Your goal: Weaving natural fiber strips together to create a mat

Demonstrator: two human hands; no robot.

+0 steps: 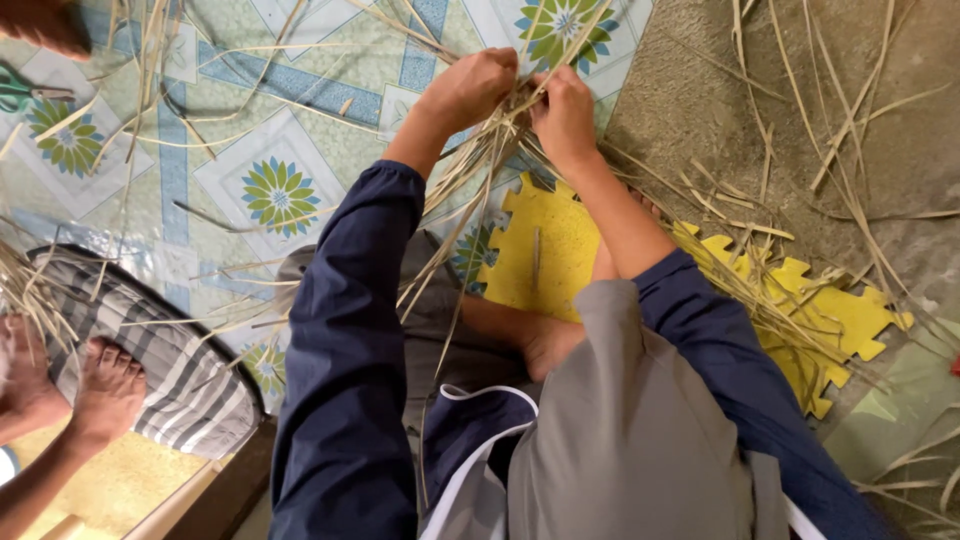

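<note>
- The left hand is closing its fingers tightly around a bundle of dry straw strips, just beyond the far edge of the yellow foam mat.
- The right hand is gripping the same bundle from the opposite side, fingers curled shut on the strips; the two hands are nearly touching, apparently to keep the crossing strands pinned together.
- Loose ends of the strips are trailing from the hands back across the mat, toward the person's lap.
- Scattered straw is lying on the patterned floor covering left of the mat.
- Another person's bare foot is resting well left of the mat, beside a striped cloth.
- Green-handled scissors are lying far left of the mat.
</note>
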